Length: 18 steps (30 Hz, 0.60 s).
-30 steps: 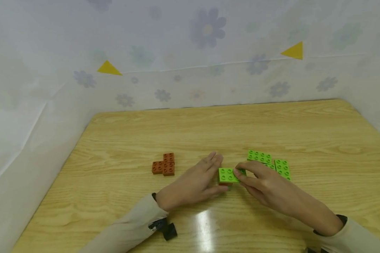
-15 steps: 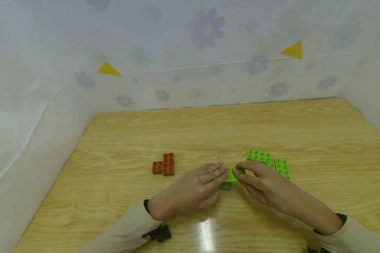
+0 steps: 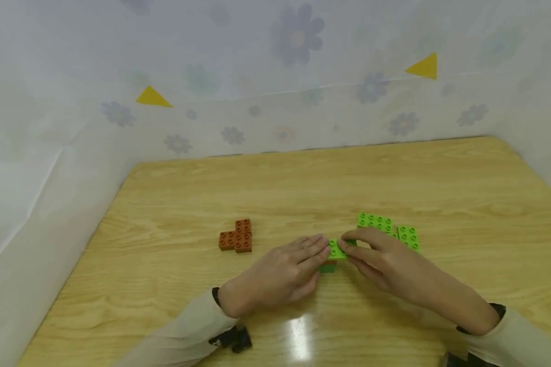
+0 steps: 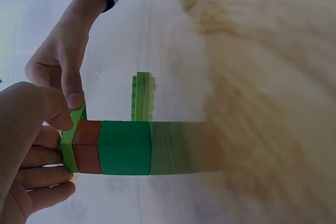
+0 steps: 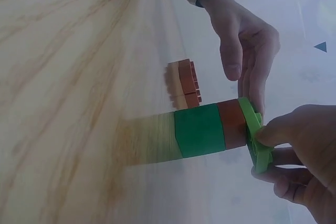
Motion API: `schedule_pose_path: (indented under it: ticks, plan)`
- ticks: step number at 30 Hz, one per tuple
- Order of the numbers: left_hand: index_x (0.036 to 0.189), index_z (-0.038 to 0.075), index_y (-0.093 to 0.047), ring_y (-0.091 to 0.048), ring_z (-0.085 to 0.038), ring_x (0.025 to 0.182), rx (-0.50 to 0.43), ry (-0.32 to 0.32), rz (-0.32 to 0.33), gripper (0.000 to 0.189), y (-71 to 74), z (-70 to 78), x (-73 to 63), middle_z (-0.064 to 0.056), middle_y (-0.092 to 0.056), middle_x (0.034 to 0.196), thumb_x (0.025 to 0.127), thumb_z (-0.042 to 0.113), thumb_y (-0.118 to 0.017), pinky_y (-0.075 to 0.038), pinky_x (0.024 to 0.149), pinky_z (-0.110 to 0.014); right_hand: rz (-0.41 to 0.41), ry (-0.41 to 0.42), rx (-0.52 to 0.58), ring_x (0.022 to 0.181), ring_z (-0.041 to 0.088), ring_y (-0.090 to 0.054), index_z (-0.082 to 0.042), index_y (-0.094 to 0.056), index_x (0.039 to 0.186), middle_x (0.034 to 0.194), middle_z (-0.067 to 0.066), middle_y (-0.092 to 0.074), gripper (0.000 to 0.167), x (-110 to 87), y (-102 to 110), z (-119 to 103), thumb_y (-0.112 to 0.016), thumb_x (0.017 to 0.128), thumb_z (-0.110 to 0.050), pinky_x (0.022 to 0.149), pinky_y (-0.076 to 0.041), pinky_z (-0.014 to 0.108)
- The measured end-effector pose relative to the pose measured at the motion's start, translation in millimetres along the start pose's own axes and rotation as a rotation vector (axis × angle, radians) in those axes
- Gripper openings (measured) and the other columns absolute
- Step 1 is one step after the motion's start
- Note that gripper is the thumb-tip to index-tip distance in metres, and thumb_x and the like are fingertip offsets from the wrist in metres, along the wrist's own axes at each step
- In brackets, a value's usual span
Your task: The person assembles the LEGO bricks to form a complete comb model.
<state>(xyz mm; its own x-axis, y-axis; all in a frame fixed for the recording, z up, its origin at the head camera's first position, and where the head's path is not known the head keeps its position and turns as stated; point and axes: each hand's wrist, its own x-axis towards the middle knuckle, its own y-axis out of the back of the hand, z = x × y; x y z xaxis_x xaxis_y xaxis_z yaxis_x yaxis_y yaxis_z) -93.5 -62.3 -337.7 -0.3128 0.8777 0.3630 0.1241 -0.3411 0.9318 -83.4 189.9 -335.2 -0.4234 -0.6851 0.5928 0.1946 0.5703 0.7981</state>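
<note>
Lime-green stud plate [image 3: 334, 250] under left hand [image 3: 280, 266] at left end, fingers straight; right hand [image 3: 397, 262] pinching right end. Plate tops upright stack on wood-grain table [image 3: 266, 191]: dark-green brick [image 4: 125, 148] at bottom, red-brown brick [image 4: 86, 148] between. So three layers up imo, can't tell if top's fully seated. Not stacked: three red-brown bricks [image 3: 243, 243] toward table's left edge, loose lime plates [image 3: 375, 222] toward right edge, partly hidden. Flowered sheet [image 3: 257, 56] past far edge.

Looks like smooth plastic on the green block [image 5: 199, 130], the red-brown block [image 5: 231, 124] and the light green plate [image 3: 334, 250], bumpy on top. Looks like streaky, shiny wood on the table [image 3: 303, 193]. Looks like matt cloth on the sleeves [image 3: 190, 329]. Looks creased on the flowery sheet [image 3: 239, 71].
</note>
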Motion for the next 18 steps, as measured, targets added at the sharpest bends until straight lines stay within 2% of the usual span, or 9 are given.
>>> schedule_pose_path:
  ticks: [4, 11, 18]
  plan:
    - [0.13, -0.005, -0.057, -0.049, -0.027, 0.129, -0.039, 0.01, 0.004, 0.043, -0.4, 0.0, 1.7, -0.019, -0.053, 0.135, 0.092, 0.013, -0.061, -0.035, 0.109, -0.03, 0.022, -0.003, 0.003, 0.088, 0.022, -0.064, 0.003, -0.071, 0.108, 0.109, 0.011, -0.064, 0.051, -0.9, 1, 2, -0.035, 0.105, -0.033, 0.071, -0.053, 0.022]
    - [0.129, -0.004, -0.058, -0.049, -0.026, 0.128, -0.072, 0.023, 0.022, 0.041, -0.4, -2.6, 2.7, -0.019, -0.054, 0.134, 0.092, 0.013, -0.061, -0.035, 0.108, -0.029, 0.108, 0.022, 0.075, 0.088, 0.022, -0.062, 0.003, -0.071, 0.107, 0.108, 0.014, -0.062, 0.042, -2.5, -8, 6, -0.042, 0.104, -0.028, 0.07, -0.049, 0.015]
    - [0.132, -0.003, -0.056, -0.047, -0.025, 0.131, -0.097, 0.029, -0.001, 0.041, 0.8, -4.1, -0.9, -0.019, -0.052, 0.136, 0.094, 0.013, -0.06, -0.033, 0.11, -0.028, 0.092, 0.01, 0.075, 0.087, 0.021, -0.061, 0.002, -0.068, 0.113, 0.11, 0.013, -0.061, 0.044, -5.1, -11, 6, -0.041, 0.104, -0.032, 0.069, -0.048, 0.014]
